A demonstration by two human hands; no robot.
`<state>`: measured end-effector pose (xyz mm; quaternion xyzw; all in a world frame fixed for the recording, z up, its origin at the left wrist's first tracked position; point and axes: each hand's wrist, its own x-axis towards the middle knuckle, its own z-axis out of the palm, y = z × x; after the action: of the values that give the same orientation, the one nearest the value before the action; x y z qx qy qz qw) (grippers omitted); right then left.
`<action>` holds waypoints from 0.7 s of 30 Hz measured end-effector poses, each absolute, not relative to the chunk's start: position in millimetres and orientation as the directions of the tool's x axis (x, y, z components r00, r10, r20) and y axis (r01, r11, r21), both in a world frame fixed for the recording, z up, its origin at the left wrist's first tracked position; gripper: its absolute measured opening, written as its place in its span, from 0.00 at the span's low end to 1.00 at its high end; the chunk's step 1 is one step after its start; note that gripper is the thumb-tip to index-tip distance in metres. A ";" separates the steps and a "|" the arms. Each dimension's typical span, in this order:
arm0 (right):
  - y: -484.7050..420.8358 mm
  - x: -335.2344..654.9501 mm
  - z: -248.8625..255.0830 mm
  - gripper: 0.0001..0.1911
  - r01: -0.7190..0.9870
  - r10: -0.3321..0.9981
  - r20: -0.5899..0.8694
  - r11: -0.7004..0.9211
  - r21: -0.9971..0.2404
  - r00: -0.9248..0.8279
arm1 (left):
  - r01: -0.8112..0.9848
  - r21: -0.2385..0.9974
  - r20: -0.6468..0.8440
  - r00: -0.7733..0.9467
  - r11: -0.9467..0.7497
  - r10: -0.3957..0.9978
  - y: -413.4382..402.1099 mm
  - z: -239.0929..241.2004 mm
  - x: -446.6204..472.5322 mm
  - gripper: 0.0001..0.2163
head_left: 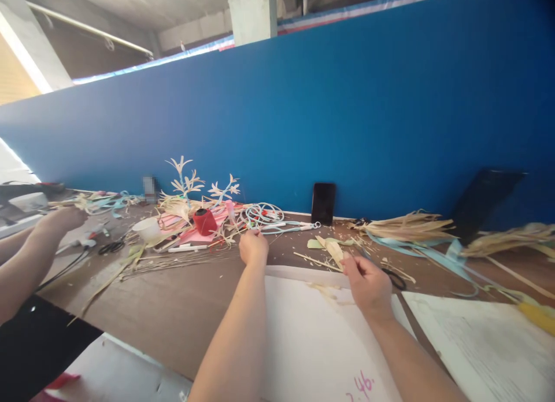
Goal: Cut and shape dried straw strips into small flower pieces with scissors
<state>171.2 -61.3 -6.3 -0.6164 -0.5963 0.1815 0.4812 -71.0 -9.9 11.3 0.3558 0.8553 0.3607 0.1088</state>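
My right hand (367,283) pinches a pale dried husk strip (333,250) between thumb and fingers, above the far edge of a white sheet (312,332). Closed, with its fingers turned away from me, my left hand (254,249) is at the near side of a tangle of light blue cord (264,214); what it holds, if anything, is hidden. A green husk piece (315,244) lies just beyond the strip. Beside the right hand rests a black-handled tool (395,279), partly covered by the hand.
A red spool (204,221), husk flowers on stems (186,182) and a white bowl (146,229) crowd the back left. An upright phone (323,202) leans on the blue partition (277,118). Husk bundles (407,225) lie right. Another person's arm (30,254) reaches in at left.
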 end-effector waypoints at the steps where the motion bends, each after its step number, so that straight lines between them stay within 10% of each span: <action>1: -61.0 171.9 -6.5 0.22 0.556 0.907 0.354 0.176 -0.812 0.229 | 0.527 0.682 0.070 -0.737 0.508 0.672 -7.2 10.1 -71.9 0.13; 16: -56.1 183.3 -5.3 0.22 0.480 0.900 0.299 0.120 -0.869 0.316 | 0.643 0.613 0.210 -0.692 0.459 0.690 -3.0 5.6 -60.7 0.14; 21: -57.1 183.1 -6.3 0.23 0.516 0.908 0.304 0.120 -0.848 0.288 | 0.522 0.812 0.212 -0.682 0.263 0.699 -1.8 10.0 -70.5 0.13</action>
<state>183.1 -57.1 -6.3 -0.6328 -0.5625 0.1987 0.4936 -70.5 -1.8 10.0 0.3870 0.7890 0.4677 0.0950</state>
